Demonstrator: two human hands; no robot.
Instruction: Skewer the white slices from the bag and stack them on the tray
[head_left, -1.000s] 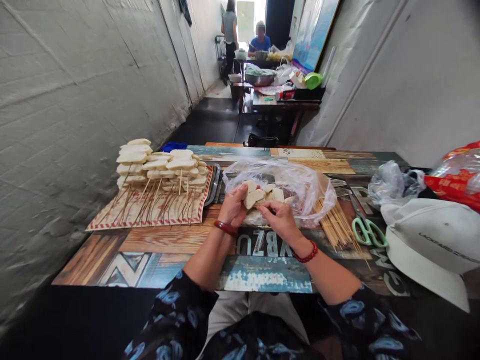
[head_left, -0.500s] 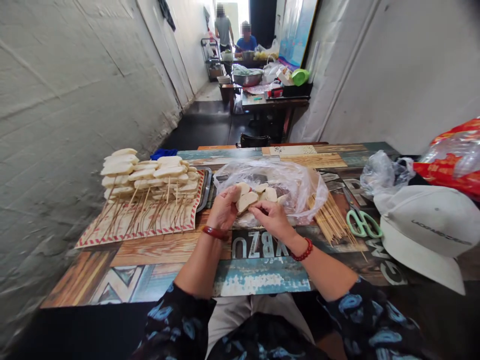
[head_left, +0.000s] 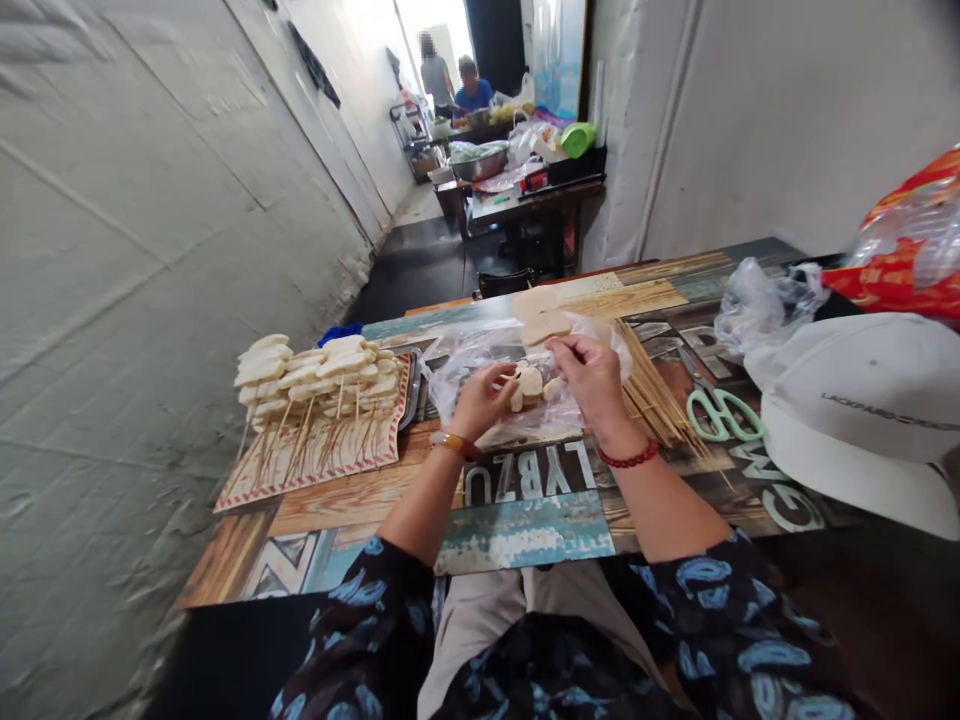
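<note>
My right hand (head_left: pixel 592 370) is closed in a pinch at the lower end of a skewer of pale slices (head_left: pixel 544 325), which it holds up over the plastic bag (head_left: pixel 450 360). The skewer's stick is mostly hidden by the slices and fingers. My left hand (head_left: pixel 484 400) reaches in at the bag's near side, fingers curved and apart, beside loose pale slices (head_left: pixel 531 382). It seems to hold nothing. Bare wooden skewers (head_left: pixel 660 400) lie in a bunch right of the bag.
Finished skewers (head_left: pixel 322 370) are piled on striped paper (head_left: pixel 360 450) over a metal tray at the left. Green-handled scissors (head_left: pixel 724 412), a white cap (head_left: pixel 862 410) and a red plastic package (head_left: pixel 911 240) are at the right. Two people work at the far tables.
My right hand has risen and moved right, lifting a skewer of slices. My left hand has let go of the slices it held and lowered towards the bag. The view has tilted.
</note>
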